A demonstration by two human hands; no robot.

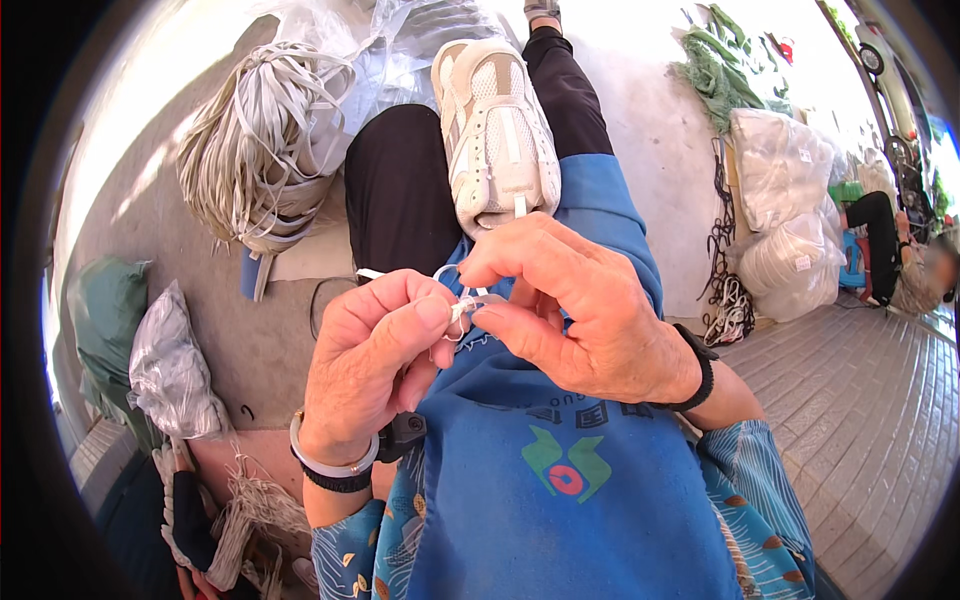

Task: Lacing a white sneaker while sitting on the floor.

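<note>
My left hand (375,350) pinches a thin white lace (463,310) between thumb and fingertips, above my lap. From the right, my right hand (590,310) closes thumb and fingertips on the same lace. Between the two hands it is bunched, with a small loop standing up; whether it is knotted I cannot tell. A white strip end (370,273) pokes out behind the left hand. Just beyond my hands a cream and beige sneaker (508,140) rests on my legs, its heel toward me. No lace shows threaded through its eyelets.
A big bundle of pale flat laces (255,135) lies at the left. Clear plastic bags (400,50) are beyond it. Stuffed bags (785,160), dark cords (720,220) and green netting (725,75) line the right. Another person (880,245) is at the far right. My blue apron (540,520) covers my lap.
</note>
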